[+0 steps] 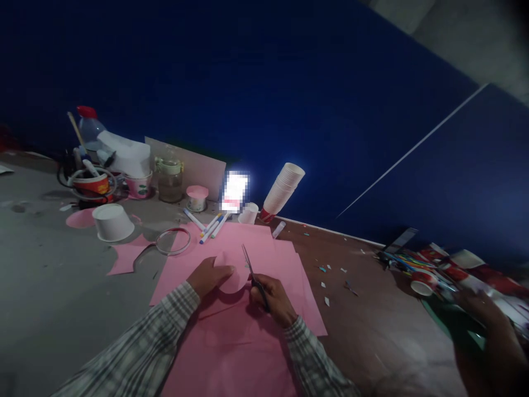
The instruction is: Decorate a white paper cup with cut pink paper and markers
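Note:
A rounded piece of pink paper (232, 282) is pinched in my left hand (210, 277), its thumb lying on top. My right hand (273, 298) is closed around the dark handles of a pair of scissors (249, 262), whose blades point up and away from me beside the paper's right edge. Beneath both hands lie several overlapping pink sheets (285, 264). A cut pink scrap (129, 255) and a metal ring (172, 241) rest to the left of the sheets.
Several markers (212, 229) lie at the sheets' far edge. Behind them stand a bright blurred screen (235, 191), a leaning stack of paper cups (284, 190) and a glass jar (169, 181). An upturned white tub (112, 222) sits left. At right, another person's hand (475, 303) is near cups.

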A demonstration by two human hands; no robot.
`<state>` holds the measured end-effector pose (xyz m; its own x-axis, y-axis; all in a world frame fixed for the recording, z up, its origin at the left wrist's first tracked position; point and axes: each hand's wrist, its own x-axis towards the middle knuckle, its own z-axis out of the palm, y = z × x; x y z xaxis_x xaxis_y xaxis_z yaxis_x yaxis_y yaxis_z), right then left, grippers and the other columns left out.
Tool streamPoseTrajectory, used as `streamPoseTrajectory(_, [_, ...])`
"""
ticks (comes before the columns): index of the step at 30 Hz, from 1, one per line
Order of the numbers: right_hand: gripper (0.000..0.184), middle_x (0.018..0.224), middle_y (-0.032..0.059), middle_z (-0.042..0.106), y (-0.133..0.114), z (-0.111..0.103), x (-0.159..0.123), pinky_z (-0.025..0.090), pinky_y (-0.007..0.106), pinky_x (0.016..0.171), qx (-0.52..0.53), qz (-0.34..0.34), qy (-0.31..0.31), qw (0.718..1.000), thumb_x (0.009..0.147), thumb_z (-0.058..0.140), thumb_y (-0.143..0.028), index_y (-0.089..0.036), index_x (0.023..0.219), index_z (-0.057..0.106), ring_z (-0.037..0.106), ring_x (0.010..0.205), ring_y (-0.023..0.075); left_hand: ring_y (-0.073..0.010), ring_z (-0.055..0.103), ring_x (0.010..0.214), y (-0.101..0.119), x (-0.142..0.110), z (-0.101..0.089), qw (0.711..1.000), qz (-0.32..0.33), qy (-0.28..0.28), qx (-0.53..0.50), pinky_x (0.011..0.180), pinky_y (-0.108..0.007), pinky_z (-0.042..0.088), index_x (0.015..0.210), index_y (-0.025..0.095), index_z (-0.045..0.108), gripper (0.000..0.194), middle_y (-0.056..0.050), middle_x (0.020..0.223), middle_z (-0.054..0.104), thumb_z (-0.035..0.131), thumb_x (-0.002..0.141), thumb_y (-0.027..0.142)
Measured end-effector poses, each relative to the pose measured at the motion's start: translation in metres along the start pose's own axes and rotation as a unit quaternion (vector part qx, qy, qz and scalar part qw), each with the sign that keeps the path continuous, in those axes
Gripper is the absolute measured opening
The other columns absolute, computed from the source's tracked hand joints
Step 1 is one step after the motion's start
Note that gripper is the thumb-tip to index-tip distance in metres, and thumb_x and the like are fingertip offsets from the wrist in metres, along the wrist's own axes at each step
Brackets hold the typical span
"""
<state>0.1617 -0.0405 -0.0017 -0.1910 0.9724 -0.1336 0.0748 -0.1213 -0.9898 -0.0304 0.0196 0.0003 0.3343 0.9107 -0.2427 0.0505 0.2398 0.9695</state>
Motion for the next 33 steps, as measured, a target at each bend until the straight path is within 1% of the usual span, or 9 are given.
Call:
streamPoseTrajectory(6, [0.039,0.052,-0.0051,0.047,-0.0065,0.0033,0.0005,0.024,0.018,0.039,0.005,0.004,-0.005,1.0,0.069,0.071,-0.051,-0.015,0.078,0.062,0.034,0.043,0.005,-0.0165,0.054,0.055,0.0031,-0.0005,0.0004,0.998,0.0,0.026,0.05,0.055,-0.027,0.041,0.059,0.015,0.059,0.021,0.0,0.054,0.06,0.063,0.06,0.036])
streamPoseTrajectory(9, [0.039,0.051,-0.0058,0.045,-0.0082,0.0038,0.0003,0.024,0.018,0.039,0.009,0.009,-0.007,1.0,0.069,0.071,-0.052,-0.015,0.074,0.06,0.034,0.043,0.0049,-0.0162,0.053,0.054,0.0032,-0.0004,0.0009,0.998,-0.001,0.028,0.053,0.053,-0.027,0.041,0.058,0.016,0.059,0.021,0.001,0.053,0.059,0.063,0.059,0.036])
streamPoseTrajectory(12, [0.038,0.051,-0.0058,0.045,-0.0085,0.0036,0.0001,0.024,0.019,0.04,0.002,0.018,-0.002,1.0,0.068,0.072,-0.051,-0.015,0.075,0.06,0.034,0.043,0.0054,-0.0166,0.054,0.054,0.0018,0.0007,0.0,0.998,-0.001,0.022,0.051,0.054,-0.027,0.042,0.059,0.015,0.06,0.02,0.001,0.054,0.06,0.063,0.059,0.035])
streamPoseTrajectory(16, [0.039,0.05,-0.0066,0.045,-0.0082,0.0026,0.0002,0.025,0.019,0.041,0.004,0.023,-0.004,1.0,0.068,0.071,-0.048,-0.014,0.084,0.063,0.032,0.044,0.0054,-0.0178,0.057,0.057,-0.0008,0.0027,-0.0022,0.999,-0.004,0.011,0.045,0.055,-0.027,0.044,0.063,0.014,0.063,0.019,-0.001,0.058,0.064,0.063,0.059,0.033])
streamPoseTrajectory(19, [0.039,0.051,-0.0064,0.046,-0.0076,0.0017,0.0002,0.026,0.019,0.042,0.008,0.033,-0.001,0.999,0.067,0.072,-0.046,-0.014,0.088,0.064,0.034,0.045,0.0056,-0.0179,0.058,0.057,-0.0026,0.0034,-0.0029,0.999,-0.011,0.007,0.034,0.056,-0.027,0.044,0.065,0.015,0.064,0.018,-0.001,0.059,0.065,0.063,0.06,0.032])
streamPoseTrajectory(25, [0.036,0.053,-0.0054,0.05,-0.0048,0.0004,0.0002,0.026,0.019,0.042,0.005,0.038,0.005,0.999,0.067,0.073,-0.041,-0.013,0.089,0.064,0.035,0.045,0.0055,-0.0194,0.06,0.061,-0.0024,0.0024,-0.0027,1.0,-0.018,0.01,0.015,0.059,-0.028,0.046,0.066,0.015,0.065,0.018,-0.001,0.06,0.066,0.065,0.06,0.031])
streamPoseTrajectory(29, [0.039,0.052,-0.007,0.048,-0.0018,0.0001,0.0009,0.027,0.019,0.042,0.021,0.049,0.002,0.999,0.066,0.074,-0.042,-0.014,0.09,0.063,0.034,0.044,0.0048,-0.0199,0.061,0.062,-0.0004,0.0013,-0.0029,1.0,-0.028,0.008,0.001,0.06,-0.029,0.047,0.065,0.015,0.065,0.016,-0.002,0.06,0.066,0.065,0.059,0.03])
streamPoseTrajectory(33, [0.038,0.05,-0.0083,0.045,-0.0021,0.0008,0.0012,0.031,0.019,0.042,0.03,0.051,-0.005,0.998,0.066,0.075,-0.042,-0.015,0.09,0.063,0.034,0.042,0.0048,-0.0186,0.06,0.059,-0.0017,0.0014,-0.0032,1.0,-0.028,0.005,-0.009,0.058,-0.028,0.046,0.066,0.015,0.065,0.017,-0.002,0.06,0.066,0.065,0.059,0.03])
